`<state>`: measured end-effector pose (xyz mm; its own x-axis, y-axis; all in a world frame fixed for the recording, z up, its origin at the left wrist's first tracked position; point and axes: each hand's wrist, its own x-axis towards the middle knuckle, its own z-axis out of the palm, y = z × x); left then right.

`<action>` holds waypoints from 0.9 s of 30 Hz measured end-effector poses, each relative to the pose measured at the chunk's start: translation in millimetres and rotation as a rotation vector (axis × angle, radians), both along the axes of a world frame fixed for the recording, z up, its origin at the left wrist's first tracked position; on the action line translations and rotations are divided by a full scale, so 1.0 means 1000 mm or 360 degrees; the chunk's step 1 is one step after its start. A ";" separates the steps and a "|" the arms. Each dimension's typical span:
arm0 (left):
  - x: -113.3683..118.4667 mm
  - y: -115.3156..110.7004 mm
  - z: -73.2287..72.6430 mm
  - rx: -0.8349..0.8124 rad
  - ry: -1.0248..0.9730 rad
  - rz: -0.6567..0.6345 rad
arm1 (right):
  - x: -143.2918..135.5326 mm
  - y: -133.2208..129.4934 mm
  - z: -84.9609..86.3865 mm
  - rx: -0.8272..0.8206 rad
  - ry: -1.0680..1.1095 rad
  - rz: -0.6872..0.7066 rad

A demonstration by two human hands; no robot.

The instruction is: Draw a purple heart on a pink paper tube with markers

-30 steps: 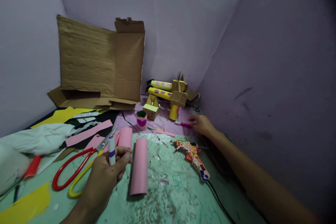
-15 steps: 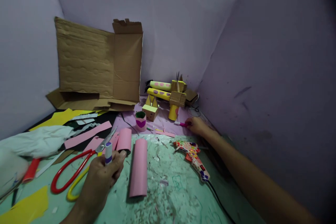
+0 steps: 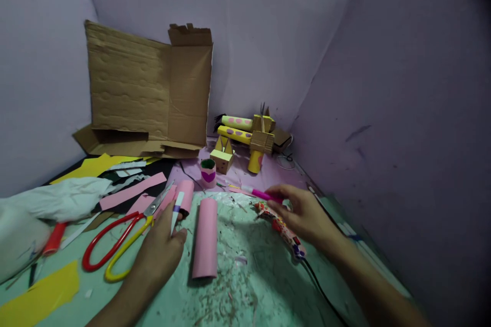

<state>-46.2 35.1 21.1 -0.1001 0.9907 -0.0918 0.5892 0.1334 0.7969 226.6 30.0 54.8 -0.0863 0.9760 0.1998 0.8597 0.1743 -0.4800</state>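
My left hand (image 3: 163,245) is closed around a white marker with a purple band (image 3: 177,210), beside a short pink paper roll (image 3: 186,195). In my right hand (image 3: 301,209), a magenta marker with a whitish end (image 3: 264,194) is pinched between the fingers. That hand hovers over the patterned glue gun (image 3: 284,235) and partly covers it. Between the hands, a long pink paper roll (image 3: 205,239) lies on the green table (image 3: 245,296). Red-and-yellow-handled scissors (image 3: 115,250) rest left of my left hand. A small pink cup with a purple heart (image 3: 208,173) stands farther back.
An opened cardboard box (image 3: 149,92) leans on the back wall. Yellow tubes with cardboard pieces (image 3: 245,135) and a small cardboard box with pointed ears (image 3: 222,158) stand at the back. Paper scraps (image 3: 134,189) and a white bag (image 3: 65,196) cover the left. The glue gun's cord (image 3: 322,291) runs toward me.
My right hand has lifted the magenta marker off the purple cloth area and brought it nearer, over the glue gun. My left hand has turned, and the white marker now tilts.
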 end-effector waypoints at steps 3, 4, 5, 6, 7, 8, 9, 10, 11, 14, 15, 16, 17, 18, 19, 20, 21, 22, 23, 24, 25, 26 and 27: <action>0.001 -0.001 -0.005 0.0062 0.0286 -0.0096 | -0.031 -0.036 -0.014 0.0181 0.0592 0.0072; 0.001 -0.002 -0.007 0.0078 0.0403 -0.0105 | -0.039 -0.042 -0.019 0.0218 0.0686 0.0069; 0.000 -0.002 -0.008 0.0104 0.0523 -0.0111 | -0.046 -0.046 -0.024 0.0234 0.0766 0.0066; -0.001 -0.002 -0.009 0.0152 0.0643 -0.0128 | -0.051 -0.048 -0.029 0.0227 0.0830 0.0056; -0.003 -0.003 -0.010 0.0222 0.0758 -0.0153 | -0.055 -0.048 -0.033 0.0217 0.0889 0.0051; -0.004 -0.004 -0.011 0.0321 0.0859 -0.0177 | -0.057 -0.047 -0.037 0.0201 0.0946 0.0046; -0.006 -0.005 -0.011 0.0456 0.0929 -0.0192 | -0.058 -0.046 -0.041 0.0183 0.1002 0.0040; -0.007 -0.007 -0.011 0.0630 0.0952 -0.0204 | -0.059 -0.044 -0.044 0.0169 0.1054 0.0039; -0.008 -0.009 -0.011 0.0830 0.0911 -0.0230 | -0.059 -0.044 -0.047 0.0152 0.1101 0.0044; -0.007 -0.017 -0.010 0.1292 0.0539 -0.0511 | -0.061 -0.044 -0.052 0.0088 0.1189 0.0096; -0.005 -0.019 -0.011 0.1357 0.0423 -0.0652 | -0.062 -0.045 -0.052 0.0083 0.1204 0.0129; -0.004 -0.021 -0.011 0.1392 0.0344 -0.0780 | -0.063 -0.046 -0.052 0.0087 0.1214 0.0164; -0.003 -0.023 -0.012 0.1422 0.0299 -0.0878 | -0.065 -0.047 -0.052 0.0102 0.1220 0.0200; -0.001 -0.024 -0.014 0.1455 0.0272 -0.0950 | -0.067 -0.048 -0.051 0.0122 0.1223 0.0244; -0.001 -0.024 -0.015 0.1492 0.0246 -0.1000 | -0.069 -0.049 -0.050 0.0143 0.1224 0.0290; 0.000 -0.024 -0.016 0.1521 0.0218 -0.1038 | -0.070 -0.049 -0.050 0.0156 0.1222 0.0332; 0.000 -0.023 -0.017 0.1538 0.0191 -0.1070 | -0.071 -0.050 -0.049 0.0152 0.1223 0.0359; 0.000 -0.022 -0.017 0.1546 0.0164 -0.1094 | -0.072 -0.050 -0.048 0.0126 0.1233 0.0372; 0.000 -0.021 -0.017 0.1558 0.0140 -0.1117 | -0.072 -0.050 -0.047 0.0078 0.1254 0.0371; 0.000 -0.020 -0.015 0.1574 0.0119 -0.1136 | -0.072 -0.050 -0.046 0.0005 0.1284 0.0359; 0.000 -0.020 -0.014 0.1588 0.0110 -0.1159 | -0.072 -0.050 -0.046 -0.0093 0.1328 0.0340; 0.000 -0.019 -0.013 0.1594 0.0107 -0.1191 | -0.071 -0.050 -0.046 -0.0208 0.1388 0.0323; 0.000 -0.019 -0.012 0.1600 0.0105 -0.1229 | -0.070 -0.049 -0.046 -0.0349 0.1459 0.0320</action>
